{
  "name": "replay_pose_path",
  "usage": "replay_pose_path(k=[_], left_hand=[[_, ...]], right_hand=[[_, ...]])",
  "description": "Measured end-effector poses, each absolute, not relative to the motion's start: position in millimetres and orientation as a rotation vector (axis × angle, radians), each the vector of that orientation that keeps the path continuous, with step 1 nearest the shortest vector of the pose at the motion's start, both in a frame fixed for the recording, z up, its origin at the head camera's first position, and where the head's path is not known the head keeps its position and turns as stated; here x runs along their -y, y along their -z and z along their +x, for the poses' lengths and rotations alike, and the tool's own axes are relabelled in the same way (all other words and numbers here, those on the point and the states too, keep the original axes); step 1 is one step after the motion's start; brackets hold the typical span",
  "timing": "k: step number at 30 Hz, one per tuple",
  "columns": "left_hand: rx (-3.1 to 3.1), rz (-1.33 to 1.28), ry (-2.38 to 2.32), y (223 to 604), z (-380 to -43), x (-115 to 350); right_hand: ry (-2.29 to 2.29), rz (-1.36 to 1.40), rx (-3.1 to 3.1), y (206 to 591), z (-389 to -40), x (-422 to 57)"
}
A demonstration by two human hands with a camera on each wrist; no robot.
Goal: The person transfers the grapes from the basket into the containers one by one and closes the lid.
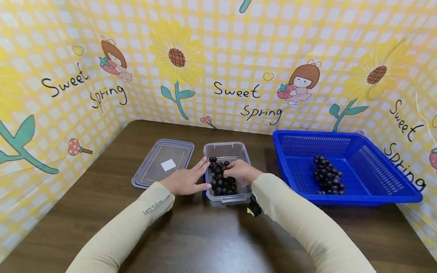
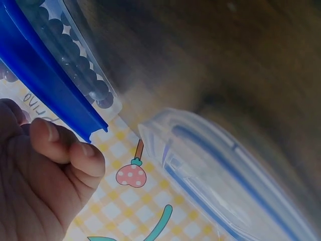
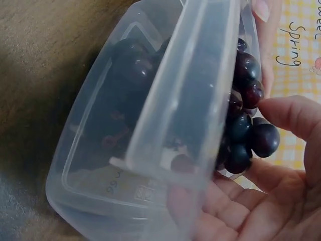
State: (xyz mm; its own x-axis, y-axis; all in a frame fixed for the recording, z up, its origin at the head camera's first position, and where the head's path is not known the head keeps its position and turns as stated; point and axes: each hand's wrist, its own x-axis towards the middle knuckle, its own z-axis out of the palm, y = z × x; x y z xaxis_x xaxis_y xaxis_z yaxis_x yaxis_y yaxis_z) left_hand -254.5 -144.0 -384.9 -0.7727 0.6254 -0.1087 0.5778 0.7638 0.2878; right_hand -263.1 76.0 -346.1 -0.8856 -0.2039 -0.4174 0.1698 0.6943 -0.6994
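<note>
A clear plastic container [image 1: 227, 201] stands mid-table with a bunch of dark grapes [image 1: 220, 182] along its left side. My right hand [image 1: 243, 171] reaches in over the right wall; in the right wrist view its thumb and fingers hold the grapes [image 3: 241, 130] from both sides. Some of those fingers show only blurrily through the container wall [image 3: 95, 150]. With fingers extended, my left hand [image 1: 184, 182] rests against the container's left rim. In the left wrist view, a blue latch flap [image 2: 45, 65] hangs beside that hand [image 2: 40, 186].
The container's lid [image 1: 155, 167], with a white label [image 1: 168, 164], lies flat to the left. On the right stands a blue perforated basket [image 1: 355, 199] holding another bunch of grapes [image 1: 328, 175]. A small black object [image 1: 254, 208] shows below my right wrist. Patterned cloth [image 1: 232, 57] walls the table.
</note>
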Motion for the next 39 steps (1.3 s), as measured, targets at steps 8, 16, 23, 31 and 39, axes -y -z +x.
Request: replay_pose_path(k=[8,16,23,31,39], left_hand=[[-2.74,0.927,-0.356,383.3,-253.4,142.9],[-2.73,0.932,-0.296,377.2,-255.3,141.8],[-2.728,0.923,-0.26,373.2,-254.5,140.7],[-2.739,0.911,-0.277,373.9,-256.0,142.8],[-2.722,0.912,-0.282,374.6,-255.5,142.2]], right_hand=[[1.06,-0.171,-2.341,330.1,-268.1,-98.2],[1.198,-0.434,-2.226,310.9,-280.5,-144.7],[1.251,-0.421,-2.185,301.2,-282.7,-183.4],[1.261,-0.382,-2.145,285.7,-280.1,-230.3],[1.155,-0.202,-2.16,285.9,-275.9,-289.4]])
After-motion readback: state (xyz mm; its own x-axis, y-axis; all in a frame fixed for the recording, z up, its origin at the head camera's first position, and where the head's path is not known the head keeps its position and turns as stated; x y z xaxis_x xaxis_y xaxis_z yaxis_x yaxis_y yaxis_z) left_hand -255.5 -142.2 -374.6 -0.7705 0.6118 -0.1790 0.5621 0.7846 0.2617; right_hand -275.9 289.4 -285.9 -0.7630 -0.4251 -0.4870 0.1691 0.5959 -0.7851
